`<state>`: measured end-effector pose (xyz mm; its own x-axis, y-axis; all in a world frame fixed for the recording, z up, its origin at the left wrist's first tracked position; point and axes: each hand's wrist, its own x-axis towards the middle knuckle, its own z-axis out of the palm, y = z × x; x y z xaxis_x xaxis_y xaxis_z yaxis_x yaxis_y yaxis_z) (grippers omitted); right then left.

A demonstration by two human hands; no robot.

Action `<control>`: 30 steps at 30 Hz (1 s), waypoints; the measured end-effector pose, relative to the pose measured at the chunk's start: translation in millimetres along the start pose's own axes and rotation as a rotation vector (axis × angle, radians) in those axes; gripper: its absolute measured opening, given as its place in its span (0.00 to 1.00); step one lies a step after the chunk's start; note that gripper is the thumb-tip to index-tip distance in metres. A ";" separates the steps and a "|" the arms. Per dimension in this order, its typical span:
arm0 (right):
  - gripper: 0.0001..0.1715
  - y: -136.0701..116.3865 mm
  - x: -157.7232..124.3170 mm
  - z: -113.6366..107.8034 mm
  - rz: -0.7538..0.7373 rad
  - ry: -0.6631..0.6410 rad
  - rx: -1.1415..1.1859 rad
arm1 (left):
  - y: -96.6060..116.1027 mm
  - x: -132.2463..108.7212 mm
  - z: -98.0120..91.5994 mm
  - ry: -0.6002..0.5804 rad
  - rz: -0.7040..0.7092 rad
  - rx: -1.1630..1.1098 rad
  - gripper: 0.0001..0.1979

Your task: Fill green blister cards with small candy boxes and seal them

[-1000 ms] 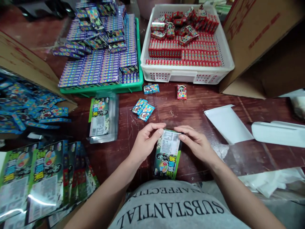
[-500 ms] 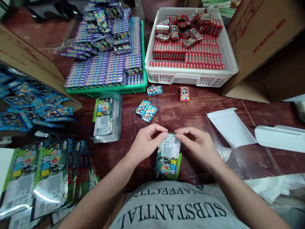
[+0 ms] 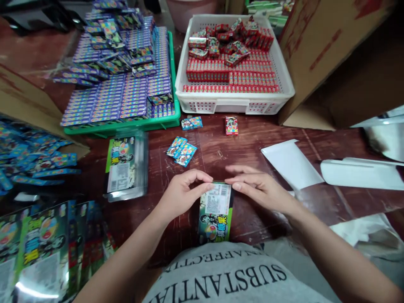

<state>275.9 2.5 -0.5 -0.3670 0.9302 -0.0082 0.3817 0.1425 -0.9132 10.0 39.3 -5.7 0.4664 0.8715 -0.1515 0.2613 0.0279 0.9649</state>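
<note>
Pkg [image 3: 215, 210], far L corner pinched in L grip [image 3: 183, 191], narrow R grip [image 3: 263, 189] opposite, hold unclear

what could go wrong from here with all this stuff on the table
The printed package could slip or skew, as the hands meet it only at its far edge, left hand and right hand.
Either hand might nudge the loose blue packs just beyond.
The loose purple boxes piled unevenly above the green tray could slide off if bumped.

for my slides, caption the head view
Left hand and right hand at a printed pack, red boxes in a white basket beyond.
</note>
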 end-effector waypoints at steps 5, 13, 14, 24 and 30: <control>0.21 62.7 17.8 -116.1 -0.041 0.277 -0.639 | -9.8 26.3 15.5 -0.087 -0.024 -0.004 0.09; 0.12 105.6 -4.5 -177.1 0.114 -0.008 -0.908 | -3.7 57.2 43.6 0.020 0.209 0.565 0.04; 0.11 95.9 -4.9 -165.3 0.142 0.042 -0.923 | 6.0 58.6 51.2 0.075 0.254 0.587 0.06; 0.31 -19.8 7.6 -72.6 -0.142 0.322 -0.544 | 65.5 113.6 112.8 -0.064 0.127 -0.302 0.28; 0.29 -7.4 -7.2 -133.8 -0.140 0.503 -0.336 | 66.5 134.1 81.6 -0.247 0.030 -0.278 0.15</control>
<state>389.2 40.0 60.8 -0.0192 0.9286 0.3705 0.6350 0.2976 -0.7129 158.9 118.1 20.6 0.6692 0.7303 -0.1369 0.0211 0.1655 0.9860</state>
